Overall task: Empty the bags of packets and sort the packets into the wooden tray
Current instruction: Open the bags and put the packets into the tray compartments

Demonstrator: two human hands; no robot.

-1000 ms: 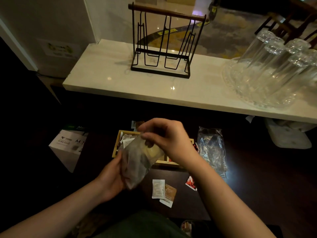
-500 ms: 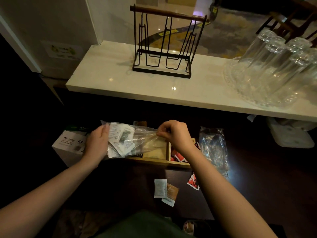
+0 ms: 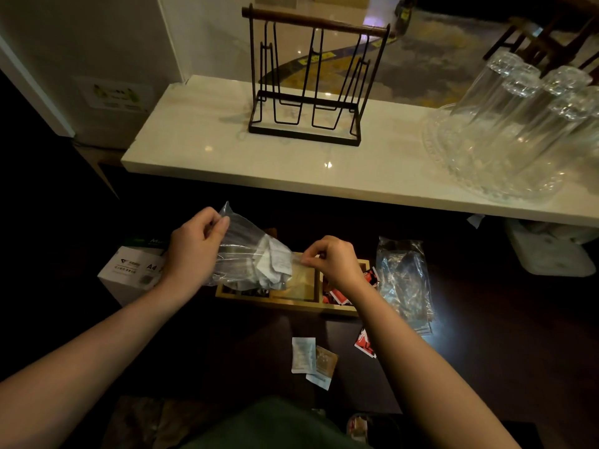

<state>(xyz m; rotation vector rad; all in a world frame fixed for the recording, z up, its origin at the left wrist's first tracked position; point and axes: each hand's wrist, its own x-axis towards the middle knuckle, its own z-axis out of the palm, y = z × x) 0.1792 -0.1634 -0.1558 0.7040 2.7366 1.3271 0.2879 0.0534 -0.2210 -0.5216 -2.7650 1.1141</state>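
A café or bar service spot: upturned glasses (image 3: 525, 124) on a tray and a wire rack (image 3: 311, 82) line the marble worktop (image 3: 227, 150).

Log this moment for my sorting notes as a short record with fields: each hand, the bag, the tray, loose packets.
left hand: pinches the raised end of the clear bag
right hand: pinches the bag's lower end
bag: tilted over the wooden tray, white packets inside
tray: red packets in right compartment
loose packets: on dark surface, near side of tray
second bag: right of tray
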